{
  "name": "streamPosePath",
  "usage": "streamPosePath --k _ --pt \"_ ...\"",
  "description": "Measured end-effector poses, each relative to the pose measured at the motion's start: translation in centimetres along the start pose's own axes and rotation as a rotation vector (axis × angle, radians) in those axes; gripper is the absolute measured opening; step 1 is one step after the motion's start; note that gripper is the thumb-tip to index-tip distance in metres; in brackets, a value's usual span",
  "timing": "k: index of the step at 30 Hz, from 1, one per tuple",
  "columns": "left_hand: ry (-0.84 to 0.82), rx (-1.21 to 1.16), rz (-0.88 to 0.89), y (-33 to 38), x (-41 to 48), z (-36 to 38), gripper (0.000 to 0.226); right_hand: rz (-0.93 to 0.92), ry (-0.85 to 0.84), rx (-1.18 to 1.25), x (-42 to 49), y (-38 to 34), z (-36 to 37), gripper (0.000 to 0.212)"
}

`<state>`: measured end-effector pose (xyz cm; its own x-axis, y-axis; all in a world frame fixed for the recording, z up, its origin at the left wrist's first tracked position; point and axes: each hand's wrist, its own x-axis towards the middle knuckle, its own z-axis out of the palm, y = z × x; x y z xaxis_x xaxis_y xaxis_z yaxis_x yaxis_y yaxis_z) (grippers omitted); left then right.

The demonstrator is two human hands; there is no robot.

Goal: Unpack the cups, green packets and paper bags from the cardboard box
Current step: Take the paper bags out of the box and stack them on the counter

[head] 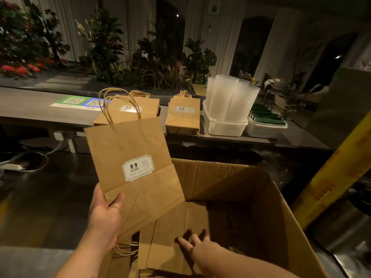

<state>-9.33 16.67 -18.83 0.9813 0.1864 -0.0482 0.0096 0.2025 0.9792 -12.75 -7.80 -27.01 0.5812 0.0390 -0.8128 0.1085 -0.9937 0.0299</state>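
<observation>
Right hand (200,251) reaches lowest into the cardboard box (297,227), fingers (185,242) spread and straight, holding nothing, over the flat bags in the box (160,227); whether they already touch the paper cannot be told. Left hand (104,215) holds one paper bag (136,157) up above the box's near-left corner, thumb on the front and fingers behind, pinching only its lower edge, so the bag stands tilted with its twine handles (118,101) uppermost. That low, one-sided grip looks like the first risk: the bag may well flop over or slide out during the carry. Across on the table (40,109) lie a large stack of bags (128,111) and a smaller stack (183,119), both close to the near edge, so a careless drop could push a pile off or hook the twine loops together. Beside them tall cups (230,97) stand in a white tub (224,128), with green packets (267,116) in a second tub further right; a wide swing might tip the cups. Down in the box, loose handles (124,250) trail under the left wrist, and a bare one-handed grab could drag up several bags or crease them.
</observation>
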Motion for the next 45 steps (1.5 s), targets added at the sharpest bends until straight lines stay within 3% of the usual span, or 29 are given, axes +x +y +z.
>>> streamPosePath --k 2,5,8,12,15,20,26,30,34,36,38,40,41,43,45 --pt "-0.014 0.033 0.002 0.1 -0.1 0.0 0.056 -0.016 0.037 0.023 -0.6 0.9 -0.7 0.1" --pt "-0.017 0.059 0.008 0.2 -0.1 0.1 0.052 0.007 0.068 0.201 -2.9 2.0 -2.4 0.049" --pt "-0.047 0.057 0.001 0.5 -0.3 0.1 0.047 0.068 0.338 0.334 -5.4 2.9 -3.9 0.031" --pt "-0.082 0.024 -0.03 0.2 -0.5 0.1 0.046 0.04 0.895 -0.023 -9.3 2.7 -6.3 0.024" --pt "-0.131 0.058 -0.036 0.2 -0.4 0.1 0.046 -0.066 1.164 -0.156 -11.9 1.2 -9.0 0.017" --pt "-0.337 0.165 -0.153 0.0 -1.0 0.3 0.055 -0.317 1.168 -0.4 -13.3 -3.1 -13.6 0.015" --pt "-0.326 0.181 -0.147 0.5 -1.5 0.6 0.031 -0.387 1.132 -0.604 -11.9 -8.3 -16.5 0.017" --pt "-0.338 0.357 -0.119 0.2 -0.7 0.5 0.066 -0.408 1.189 -0.63 -11.5 -9.7 -17.3 0.018" --pt "-0.219 0.227 -0.205 -0.4 -0.4 0.3 0.061 -0.514 1.409 -0.603 -10.9 -8.8 -16.9 0.036" --pt "-0.155 0.175 -0.211 -0.5 -0.4 0.1 0.059 -0.551 1.628 -0.427 -10.0 -6.4 -15.6 0.039" --pt "-0.101 0.135 -0.108 -0.5 -0.2 0.0 0.051 -0.588 1.767 -0.154 -8.8 -3.1 -13.0 0.027" --pt "-0.057 0.104 -0.015 -0.3 0.1 0.0 0.043 -0.533 1.677 0.033 -7.1 -0.1 -9.7 0.014" --pt "-0.039 0.06 0.001 -0.3 0.2 -0.2 0.039 -0.461 1.555 0.075 -6.2 0.8 -8.2 0.013" --pt "-0.012 0.034 0.014 -0.6 0.5 -0.2 0.038 -0.286 1.176 0.099 -3.8 2.1 -5.4 0.023" --pt "-0.004 0.077 0.014 -1.0 0.7 -0.2 0.041 -0.137 0.749 0.068 -1.3 2.7 -3.8 0.049"
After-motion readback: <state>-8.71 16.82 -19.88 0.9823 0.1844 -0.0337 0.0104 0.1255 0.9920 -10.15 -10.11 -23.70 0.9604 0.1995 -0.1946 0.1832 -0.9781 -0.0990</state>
